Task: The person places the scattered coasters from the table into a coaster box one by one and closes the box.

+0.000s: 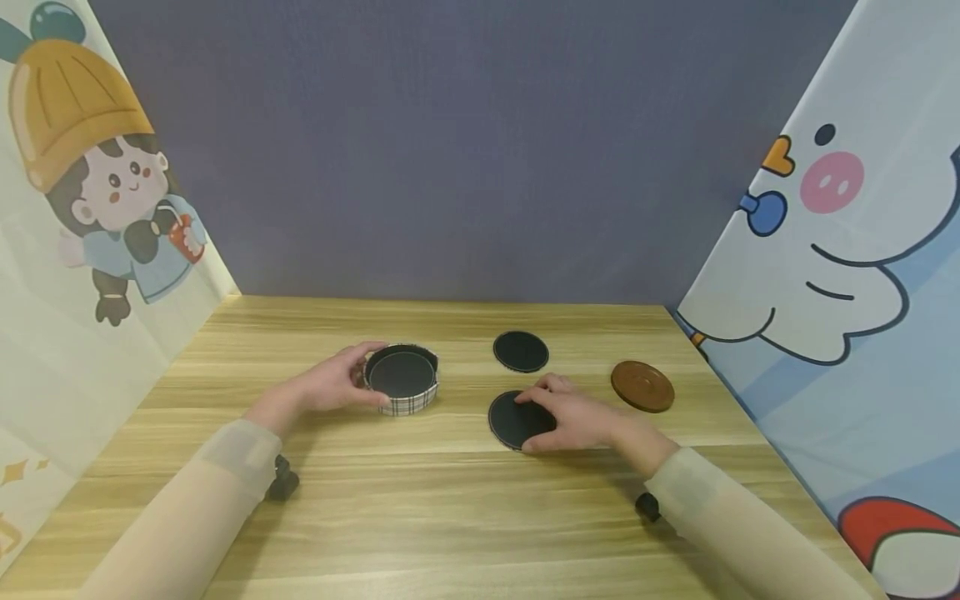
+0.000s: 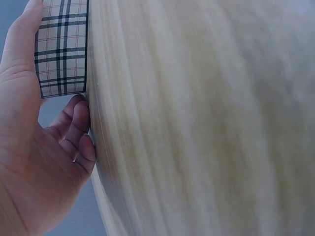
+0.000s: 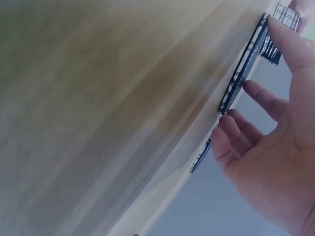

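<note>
My left hand (image 1: 339, 382) grips a round coaster holder (image 1: 407, 406) with a tan plaid side wall, thumb along its front and fingers round the back. Inside the holder lies a black round coaster (image 1: 402, 372). My right hand (image 1: 573, 415) is over another black coaster (image 1: 513, 421) lying on the table, its thumb at the near edge and the index fingertip on the top face. In the right wrist view this coaster (image 3: 244, 64) shows a thin checked rim, and the other fingers bend loosely beyond its edge.
Behind the right hand lies a third black coaster (image 1: 521, 351). A brown round disc (image 1: 642, 386) rests farther right. The wood-grain table (image 1: 420, 517) meets a grey back panel (image 1: 465, 150), with printed cartoon panels on both sides.
</note>
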`<state>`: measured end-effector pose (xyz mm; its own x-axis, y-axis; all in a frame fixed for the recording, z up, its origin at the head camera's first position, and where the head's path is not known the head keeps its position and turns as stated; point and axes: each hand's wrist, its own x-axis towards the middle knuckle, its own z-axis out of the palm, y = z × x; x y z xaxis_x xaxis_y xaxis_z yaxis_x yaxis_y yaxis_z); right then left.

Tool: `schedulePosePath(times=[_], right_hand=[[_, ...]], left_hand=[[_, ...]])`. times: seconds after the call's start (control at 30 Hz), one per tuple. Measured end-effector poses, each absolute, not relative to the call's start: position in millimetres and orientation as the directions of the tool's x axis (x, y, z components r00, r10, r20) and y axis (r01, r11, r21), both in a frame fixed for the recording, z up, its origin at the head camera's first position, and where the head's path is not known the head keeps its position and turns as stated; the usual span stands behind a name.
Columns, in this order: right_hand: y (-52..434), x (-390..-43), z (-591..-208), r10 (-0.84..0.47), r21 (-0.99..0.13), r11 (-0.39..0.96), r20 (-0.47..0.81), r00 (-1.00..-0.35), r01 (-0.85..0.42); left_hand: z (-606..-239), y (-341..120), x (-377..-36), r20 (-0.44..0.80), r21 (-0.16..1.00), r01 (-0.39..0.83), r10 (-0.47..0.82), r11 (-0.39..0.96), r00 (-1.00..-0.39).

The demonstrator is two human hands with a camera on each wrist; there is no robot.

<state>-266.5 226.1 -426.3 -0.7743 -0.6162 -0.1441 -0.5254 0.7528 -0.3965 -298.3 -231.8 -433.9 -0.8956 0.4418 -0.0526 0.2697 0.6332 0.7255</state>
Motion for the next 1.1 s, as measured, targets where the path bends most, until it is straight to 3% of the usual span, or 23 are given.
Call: schedulePosePath(times=[1.1], right_hand=[[221.6,-276.3,-425.7,-0.665,-0.350,0.726,-0.133,-0.735,-0.593]], left_hand=[[-434.8,-231.0,-298.9,-0.045,0.740,0.280,0.460,0.612,-0.887]])
